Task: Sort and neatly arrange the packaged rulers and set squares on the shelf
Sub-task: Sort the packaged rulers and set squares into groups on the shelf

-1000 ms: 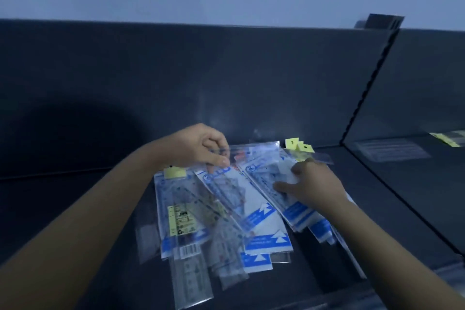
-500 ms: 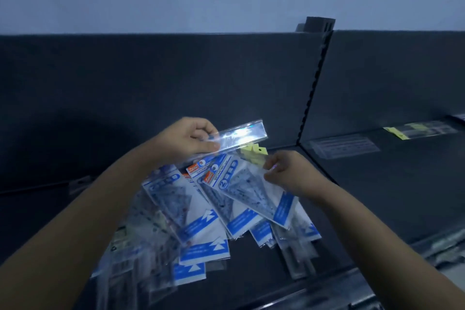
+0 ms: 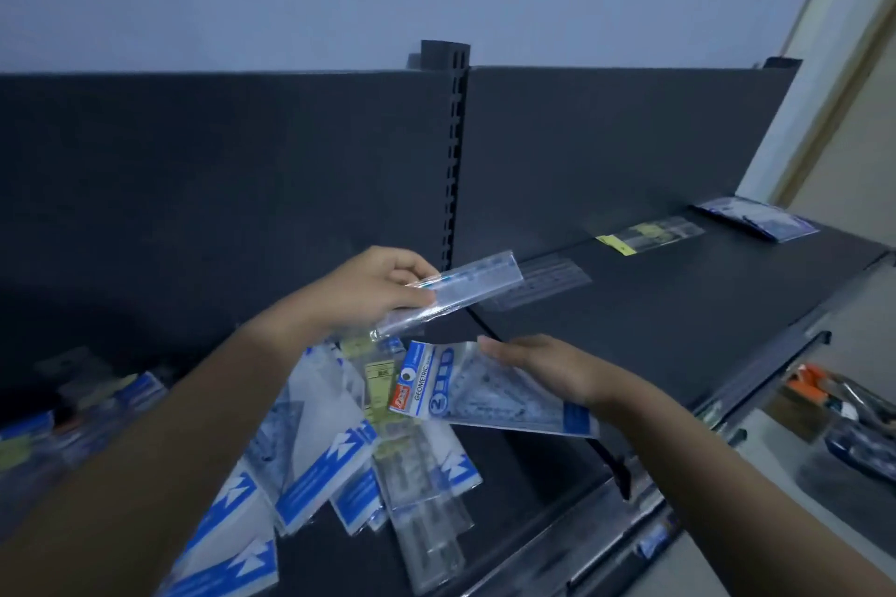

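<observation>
My left hand (image 3: 373,288) grips a clear packaged ruler (image 3: 465,288) by one end and holds it in the air, pointing right. My right hand (image 3: 543,366) holds a blue-and-white packaged set square (image 3: 465,393), its fingers lying along the top of the pack. Below both hands a loose pile of packaged set squares and rulers (image 3: 329,451) lies spread over the left section of the dark shelf (image 3: 679,305). On the right section lie a clear ruler pack (image 3: 543,279), a yellow-tagged ruler pack (image 3: 649,235) and a stack of set square packs (image 3: 756,218).
A slotted upright post (image 3: 453,150) divides the dark back panel into two sections. The shelf's front rail (image 3: 669,499) runs diagonally at lower right. Beyond it, lower right, lie an orange item and other goods (image 3: 843,407). More blurred packs sit at far left (image 3: 72,422).
Both hands have lifted off the pile, the left with the ruler pack and the right with a set square pack. The view has swung right, bringing the right shelf section into sight.
</observation>
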Motion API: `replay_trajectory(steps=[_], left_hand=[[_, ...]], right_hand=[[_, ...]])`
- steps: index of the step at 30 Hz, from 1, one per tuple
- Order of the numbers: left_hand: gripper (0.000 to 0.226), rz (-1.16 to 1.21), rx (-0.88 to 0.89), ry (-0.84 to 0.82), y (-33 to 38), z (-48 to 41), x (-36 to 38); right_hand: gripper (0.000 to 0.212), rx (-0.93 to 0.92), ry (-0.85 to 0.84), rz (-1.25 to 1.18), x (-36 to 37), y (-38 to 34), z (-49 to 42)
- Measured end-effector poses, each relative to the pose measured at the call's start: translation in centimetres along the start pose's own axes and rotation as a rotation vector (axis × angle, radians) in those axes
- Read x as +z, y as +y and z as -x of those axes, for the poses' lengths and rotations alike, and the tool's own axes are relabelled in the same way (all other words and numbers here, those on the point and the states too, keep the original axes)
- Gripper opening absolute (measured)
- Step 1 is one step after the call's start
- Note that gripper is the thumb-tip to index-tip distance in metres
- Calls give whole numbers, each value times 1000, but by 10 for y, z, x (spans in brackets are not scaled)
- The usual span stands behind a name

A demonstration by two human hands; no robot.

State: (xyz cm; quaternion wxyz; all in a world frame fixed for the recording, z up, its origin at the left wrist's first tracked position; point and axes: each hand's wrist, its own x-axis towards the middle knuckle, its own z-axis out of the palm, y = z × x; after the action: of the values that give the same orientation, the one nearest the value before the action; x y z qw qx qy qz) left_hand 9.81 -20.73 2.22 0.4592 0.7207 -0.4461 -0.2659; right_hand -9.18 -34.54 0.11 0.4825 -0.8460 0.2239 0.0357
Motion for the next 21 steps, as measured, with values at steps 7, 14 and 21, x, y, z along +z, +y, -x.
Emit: replay_trajectory(steps=[7, 14, 21], left_hand=[[11, -4, -30, 107, 18, -80, 72], [20, -114, -171, 254, 16, -145, 126], [19, -358, -229, 365, -3, -174, 152]], right_hand=[[15, -169, -147, 98, -102, 63, -22], [7, -216, -323, 255, -203, 114, -50], [6, -260, -382, 217, -232, 129, -70]])
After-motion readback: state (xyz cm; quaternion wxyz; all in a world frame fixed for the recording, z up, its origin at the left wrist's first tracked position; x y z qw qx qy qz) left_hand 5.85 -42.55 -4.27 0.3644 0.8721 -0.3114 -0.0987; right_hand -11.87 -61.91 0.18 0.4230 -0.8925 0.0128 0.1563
